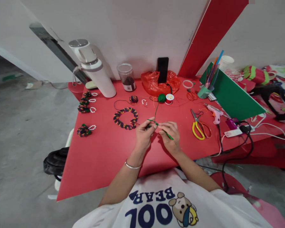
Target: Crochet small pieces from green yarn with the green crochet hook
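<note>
Over the red table (104,167), my left hand (144,133) is closed on a small piece of green crochet work (148,126), mostly hidden by the fingers. My right hand (171,136) grips a green crochet hook (168,135), its tip at the work between both hands. Green yarn runs from the work up to a green yarn ball (161,98). Left of my hands lies a multicoloured crocheted ring (125,118), a strand trailing from it toward my left hand. A multicoloured yarn ball (133,99) and a short string of white beads (144,102) are behind it.
Several crocheted pieces with bead loops (85,130) line the left side. A white bottle (101,79), a jar (127,77) and a phone (162,69) on a red bag stand behind. Yellow-and-red-handled scissors (198,128), a pink glue gun (215,113) and a power strip (234,132) lie right.
</note>
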### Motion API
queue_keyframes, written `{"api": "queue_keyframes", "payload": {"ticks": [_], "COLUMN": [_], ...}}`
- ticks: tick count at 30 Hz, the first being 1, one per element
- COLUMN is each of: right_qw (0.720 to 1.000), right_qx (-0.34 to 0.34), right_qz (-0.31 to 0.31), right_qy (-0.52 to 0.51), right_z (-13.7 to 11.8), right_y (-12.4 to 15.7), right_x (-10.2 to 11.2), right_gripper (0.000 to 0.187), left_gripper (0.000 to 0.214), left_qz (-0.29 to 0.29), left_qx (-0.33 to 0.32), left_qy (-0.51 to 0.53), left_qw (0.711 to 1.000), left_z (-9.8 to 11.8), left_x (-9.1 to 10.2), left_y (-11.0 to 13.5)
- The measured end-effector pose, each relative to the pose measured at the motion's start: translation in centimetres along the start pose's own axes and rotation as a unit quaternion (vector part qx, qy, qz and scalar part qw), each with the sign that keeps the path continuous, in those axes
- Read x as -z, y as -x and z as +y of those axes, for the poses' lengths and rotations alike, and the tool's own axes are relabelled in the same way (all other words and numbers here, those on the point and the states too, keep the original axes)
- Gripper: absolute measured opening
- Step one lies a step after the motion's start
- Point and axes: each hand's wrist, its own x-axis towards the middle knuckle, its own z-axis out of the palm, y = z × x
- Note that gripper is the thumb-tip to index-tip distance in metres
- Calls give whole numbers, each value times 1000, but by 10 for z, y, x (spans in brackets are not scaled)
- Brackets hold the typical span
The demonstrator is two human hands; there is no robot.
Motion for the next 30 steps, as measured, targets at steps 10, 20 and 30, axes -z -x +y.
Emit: {"api": "queue_keyframes", "payload": {"ticks": [10,20,30], "right_qw": [999,997,998], "right_qx": [4,30,27], "right_qz": [-26,-39,-54], "right_qy": [-38,-64,1], "right_z": [1,9,15], "right_y": [-2,5,-3], "right_x": [8,9,4], "right_gripper": [22,24,17], "left_gripper": [50,49,52], "left_qz": [-30,-45,8], "left_qx": [103,124,77], "left_qy": [55,61,-27], "left_qw": [993,989,997], "left_z": [12,14,3], "left_x": [1,2,2], "left_y": [-2,-2,-5]}}
